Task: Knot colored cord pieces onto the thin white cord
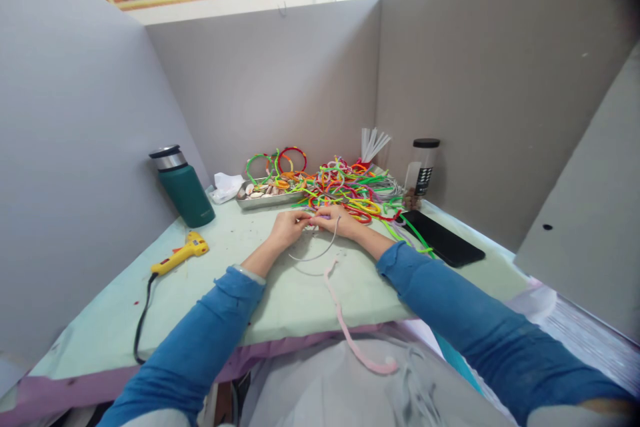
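Observation:
My left hand (pixel 287 227) and my right hand (pixel 338 223) meet over the middle of the table, fingertips pinched close together. Between them is a small purple-pink piece of pipe cleaner (pixel 323 217), mostly covered by the fingers. A thin grey pipe cleaner (pixel 320 255) curves out from below my right hand in a loose arc toward the left. Closer to me, a fluffy pale pink pipe cleaner (pixel 345 323) lies on the table and droops over its front edge. Just beyond my hands spreads a tangled pile of coloured pipe cleaners (pixel 345 183).
On the left are a yellow glue gun (pixel 183 253) with a black cord and a green bottle (pixel 186 193). A metal tray (pixel 270 200) holds shell-like pieces, near twisted rings (pixel 293 160). White sticks (pixel 373 145), a clear jar (pixel 421 170) and a black phone (pixel 443 238) are right.

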{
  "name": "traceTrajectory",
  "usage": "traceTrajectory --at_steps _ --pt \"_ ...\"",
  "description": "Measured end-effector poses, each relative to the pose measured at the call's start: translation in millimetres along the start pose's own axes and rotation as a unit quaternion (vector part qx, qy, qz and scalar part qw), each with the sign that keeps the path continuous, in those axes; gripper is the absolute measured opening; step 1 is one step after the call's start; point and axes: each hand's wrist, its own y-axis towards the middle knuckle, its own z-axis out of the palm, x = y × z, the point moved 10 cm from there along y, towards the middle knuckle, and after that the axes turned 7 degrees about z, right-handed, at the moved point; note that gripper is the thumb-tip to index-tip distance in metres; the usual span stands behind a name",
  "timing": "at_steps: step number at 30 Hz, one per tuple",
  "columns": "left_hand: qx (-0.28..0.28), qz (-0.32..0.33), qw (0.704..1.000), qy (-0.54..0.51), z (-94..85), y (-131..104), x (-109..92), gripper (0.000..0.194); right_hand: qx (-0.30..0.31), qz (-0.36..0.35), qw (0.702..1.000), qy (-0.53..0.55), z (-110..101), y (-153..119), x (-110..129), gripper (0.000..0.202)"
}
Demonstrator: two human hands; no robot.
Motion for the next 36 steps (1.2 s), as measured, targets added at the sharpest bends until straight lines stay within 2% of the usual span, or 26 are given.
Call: traceTrajectory --at_steps 18,36 --pt "-0.010 0.008 1.000 0.014 -2.8 -0.8 -3.8 0.022 0.004 0.001 1.000 -0.003 1.1 -0.6 -0.5 0.035" --pt "0.004 0.008 1.000 0.019 -1.6 -1.4 -5.1 0.023 0.017 0.004 1.000 -0.012 2.9 -2.0 0.6 0.038"
